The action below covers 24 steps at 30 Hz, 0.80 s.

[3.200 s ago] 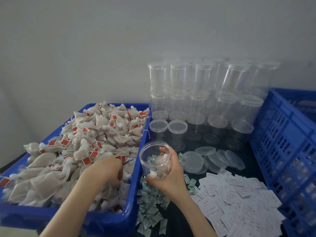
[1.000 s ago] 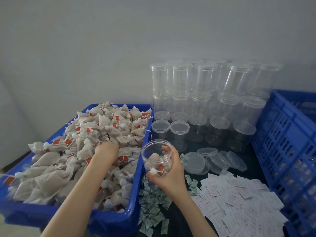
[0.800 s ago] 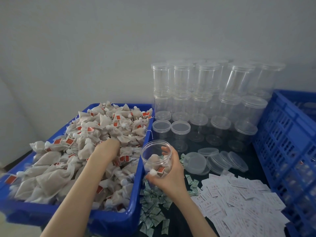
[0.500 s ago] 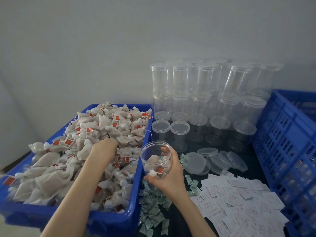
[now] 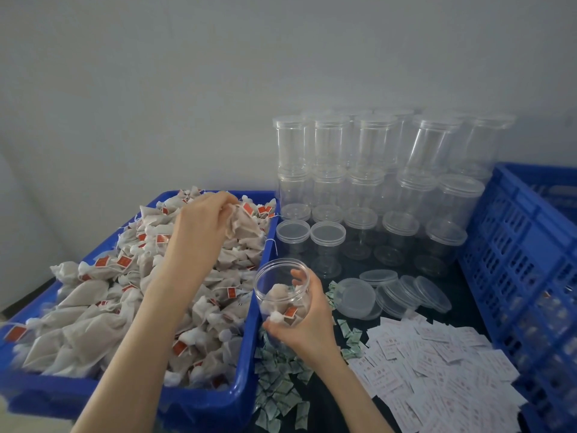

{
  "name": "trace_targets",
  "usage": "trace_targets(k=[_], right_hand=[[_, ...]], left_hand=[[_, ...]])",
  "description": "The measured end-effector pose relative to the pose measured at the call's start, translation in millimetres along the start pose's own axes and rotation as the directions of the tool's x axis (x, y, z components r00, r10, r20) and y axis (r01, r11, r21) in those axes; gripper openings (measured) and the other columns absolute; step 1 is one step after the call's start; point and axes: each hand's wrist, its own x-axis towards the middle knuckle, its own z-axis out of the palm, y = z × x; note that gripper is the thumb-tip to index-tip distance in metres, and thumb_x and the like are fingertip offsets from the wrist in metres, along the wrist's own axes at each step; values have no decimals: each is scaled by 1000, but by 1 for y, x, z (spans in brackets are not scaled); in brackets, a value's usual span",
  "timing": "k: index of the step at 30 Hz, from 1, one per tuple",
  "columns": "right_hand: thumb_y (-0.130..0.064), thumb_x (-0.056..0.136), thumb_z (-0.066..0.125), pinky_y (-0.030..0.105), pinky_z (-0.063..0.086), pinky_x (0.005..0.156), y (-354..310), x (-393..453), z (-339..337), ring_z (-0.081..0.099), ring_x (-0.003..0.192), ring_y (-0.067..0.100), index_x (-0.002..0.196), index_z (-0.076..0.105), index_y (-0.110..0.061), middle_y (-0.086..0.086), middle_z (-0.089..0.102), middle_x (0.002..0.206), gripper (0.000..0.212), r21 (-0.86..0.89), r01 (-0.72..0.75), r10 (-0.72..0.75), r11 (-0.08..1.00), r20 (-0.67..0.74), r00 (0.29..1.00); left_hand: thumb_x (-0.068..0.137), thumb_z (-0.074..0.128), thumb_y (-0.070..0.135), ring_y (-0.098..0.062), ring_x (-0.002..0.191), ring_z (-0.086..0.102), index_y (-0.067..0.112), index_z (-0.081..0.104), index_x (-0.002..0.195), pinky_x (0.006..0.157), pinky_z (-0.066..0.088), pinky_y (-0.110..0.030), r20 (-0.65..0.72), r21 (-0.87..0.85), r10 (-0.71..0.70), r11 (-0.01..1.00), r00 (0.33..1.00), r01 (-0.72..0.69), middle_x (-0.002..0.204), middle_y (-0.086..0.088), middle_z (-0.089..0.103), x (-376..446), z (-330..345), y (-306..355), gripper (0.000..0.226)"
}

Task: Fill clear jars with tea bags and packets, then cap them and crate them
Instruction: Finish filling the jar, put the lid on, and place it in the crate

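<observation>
A small packing workroom: on a dark table [image 5: 462,285] against a bare wall, stacked empty jars [image 5: 362,170] stand behind a blue bin [image 5: 218,404] heaped with tea bags [image 5: 93,310], with a blue crate [image 5: 515,260] to the jars' right.

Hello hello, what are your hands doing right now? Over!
Left hand pinching a tea bag above the bin. Right hand holding the open jar, tea bags inside. Path between looks clear.
</observation>
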Motion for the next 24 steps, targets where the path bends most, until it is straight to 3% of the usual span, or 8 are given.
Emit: trace_targets(k=[3, 6, 9, 11, 14, 17, 21, 24], right_hand=[[-26, 53, 84, 15, 55, 76, -1, -1, 1, 58, 112, -9, 143, 39, -32, -16, 51, 134, 101, 16, 8, -8, 1000, -10, 1000], [-21, 55, 83, 25, 59, 75, -1, -1, 0, 68, 103, 6, 136, 41, -44, -15, 58, 126, 94, 16, 26, -26, 1000, -23, 999], [-21, 53, 83, 30, 60, 78, -3, 2, -2, 70, 101, 15, 134, 42, -47, -10, 63, 121, 94, -8, 58, -58, 998, -61, 996], [-20, 52, 84, 34, 59, 87, -4, 4, -4, 67, 108, 15, 137, 43, -40, -9, 63, 123, 96, -23, 76, -77, 997, -75, 994], [-15, 54, 86, 40, 56, 95, -2, 4, -6, 63, 117, 16, 138, 44, -35, -7, 63, 126, 96, -48, 104, -107, 993, -72, 992], [-13, 54, 88, 34, 57, 92, 2, 3, -9, 63, 116, 13, 136, 43, -42, -12, 63, 125, 98, -60, 99, -104, 993, -74, 992], [-24, 53, 88, 28, 56, 91, 0, 2, -10, 61, 117, 8, 137, 39, -47, -18, 58, 127, 99, -138, 145, -154, 980, -62, 986], [-25, 53, 91, 26, 56, 91, 1, -1, -12, 60, 118, 7, 138, 38, -48, -17, 57, 130, 102, -150, 163, -174, 975, -63, 983]], left_hand=[[94, 53, 0, -10, 76, 53, 6, 70, 102, 73, 34, -4, 51, -61, 89, 994, 995, -86, 88, 0, 65, -2, -2, 17, 20], [95, 53, 6, -2, 74, 52, 13, 70, 105, 74, 36, -1, 264, -79, 139, 989, 954, -122, 87, 8, 62, -5, 9, 30, 21], [96, 53, 13, -1, 83, 54, 21, 69, 111, 86, 43, -13, 572, -61, 174, 984, 802, -169, 97, 9, 66, -11, 27, 39, 23], [94, 59, 13, -1, 87, 61, 23, 70, 109, 90, 47, -18, 685, -115, 215, 975, 696, -188, 100, 10, 70, -17, 37, 43, 22], [88, 66, 12, -1, 88, 64, 24, 73, 104, 87, 50, -19, 719, -134, 227, 973, 657, -189, 97, 11, 72, -17, 43, 42, 21], [84, 71, 15, 7, 76, 62, 27, 77, 94, 77, 44, -4, 701, -170, 234, 972, 673, -161, 86, 14, 73, -13, 43, 39, 17], [88, 63, 19, -3, 52, 45, 20, 77, 87, 54, 34, -9, 834, -97, 259, 938, 487, -334, 58, 12, 53, -16, 53, 47, 14], [89, 62, 18, -3, 54, 46, 19, 76, 89, 51, 33, -12, 872, -95, 247, 932, 423, -349, 53, 16, 49, -16, 61, 49, 14]])
